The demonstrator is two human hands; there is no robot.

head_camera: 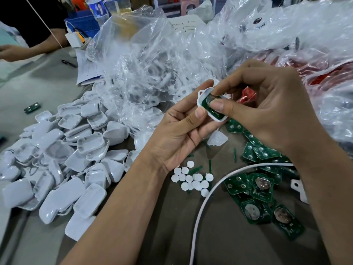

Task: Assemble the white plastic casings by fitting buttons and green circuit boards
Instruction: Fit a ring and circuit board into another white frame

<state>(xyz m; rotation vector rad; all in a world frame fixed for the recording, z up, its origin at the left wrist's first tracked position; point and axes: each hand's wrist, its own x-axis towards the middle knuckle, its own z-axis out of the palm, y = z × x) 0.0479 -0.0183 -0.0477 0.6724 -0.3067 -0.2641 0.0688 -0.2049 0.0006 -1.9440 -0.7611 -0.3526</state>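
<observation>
My left hand [181,129] grips a white plastic casing [202,96] from below, thumb on its near rim. A green circuit board [207,104] lies inside the casing. My right hand [267,111] pinches the board and casing from above with thumb and forefinger. Below the hands, several small round white buttons [192,180] lie on the dark table. A heap of loose green circuit boards [259,188] lies at the right, some with coin cells showing. A big pile of white casings [66,159] covers the table's left side.
Crumpled clear plastic bags [152,64] holding white parts fill the back; more bags [315,64] with red contents are at right. A white cable [206,197] curves across the front. A lone green board [32,108] lies far left. Another person's arm [28,48] rests at top left.
</observation>
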